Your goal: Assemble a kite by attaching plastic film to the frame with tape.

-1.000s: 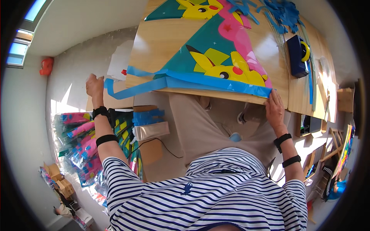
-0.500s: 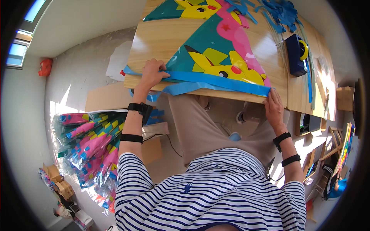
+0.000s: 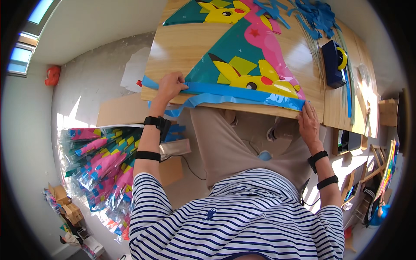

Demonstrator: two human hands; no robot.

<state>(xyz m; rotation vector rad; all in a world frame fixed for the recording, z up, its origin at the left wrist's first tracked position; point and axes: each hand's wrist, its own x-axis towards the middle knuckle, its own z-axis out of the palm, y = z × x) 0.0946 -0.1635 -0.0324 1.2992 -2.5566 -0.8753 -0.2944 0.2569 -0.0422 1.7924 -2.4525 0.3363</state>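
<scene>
On the wooden table lies a pennant-shaped plastic sheet, green and pink with a yellow cartoon character. A blue strip runs along its near edge, by the table's front. My left hand is closed, its fingers pinching the strip near the sheet's left corner. The fingers of my right hand lie straight at the strip's right end, touching the corner; its thumb is partly hidden. A loose blue ribbon sags along the table edge between my hands. Farther away is another similar sheet.
A dark blue tape dispenser stands at the right beside thin rods. Blue strips are heaped at the far right. Down at the left, many bundled colourful plastic sheets hang or lie beside a cardboard piece.
My hands keep their places on the strip, with the left fingers slightly more curled. The loose ribbon below has shifted a little, and the view has moved slightly.
</scene>
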